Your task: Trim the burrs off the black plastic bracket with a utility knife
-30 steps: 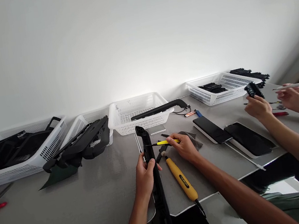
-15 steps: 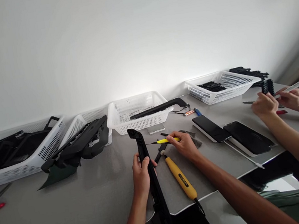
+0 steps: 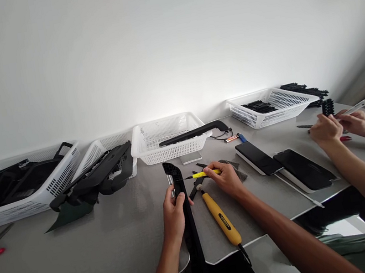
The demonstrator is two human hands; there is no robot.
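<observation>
My left hand [image 3: 174,211] is wrapped around a long black plastic trim piece [image 3: 191,232], held upright with its hooked end on top and its lower end past the table edge. Between the fingertips of my right hand [image 3: 224,178] is a yellow-handled needle file [image 3: 205,174]. Its thin dark tip points left and reaches the upper part of the trim piece; whether it touches is too fine to tell. Below my right hand a yellow rotary tool [image 3: 221,218] lies on the table with its cord over the edge. Dark tools [image 3: 197,187], partly hidden, lie behind it.
White baskets [image 3: 144,156] stand along the wall, one with a black trim piece [image 3: 192,133] across its rim. Black parts [image 3: 105,176] lean at left. Two phone-like devices [image 3: 258,157] lie right. A co-worker's hands [image 3: 327,129] hold a black toothed part [image 3: 328,107] and a pale tool.
The trim piece's top has moved slightly right and down, turning a little. The file's tip now overlaps it. At right, the co-worker's hands have shifted slightly.
</observation>
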